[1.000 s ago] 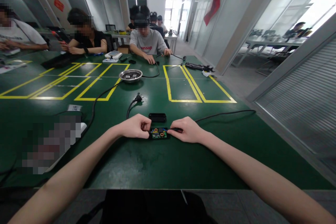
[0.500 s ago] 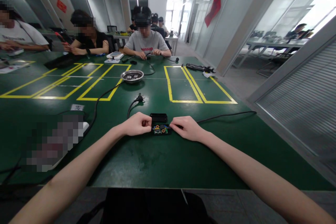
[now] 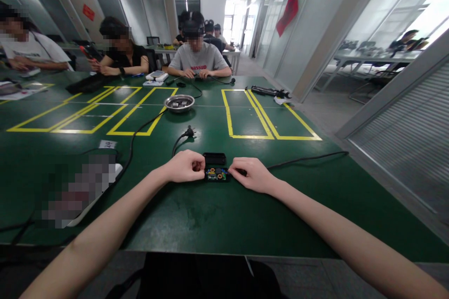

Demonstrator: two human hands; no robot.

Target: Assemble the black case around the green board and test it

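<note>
The open circuit case (image 3: pixel 218 175) lies on the green table (image 3: pixel 182 215), between the left hand (image 3: pixel 186 166) and right hand (image 3: pixel 253 174), each pinching at one end of it.

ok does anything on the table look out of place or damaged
Nothing looks spilled or clearly damaged. The only oddity is the circuit board, exposed between the left hand and right hand, with a black case half lying just behind it.
</note>
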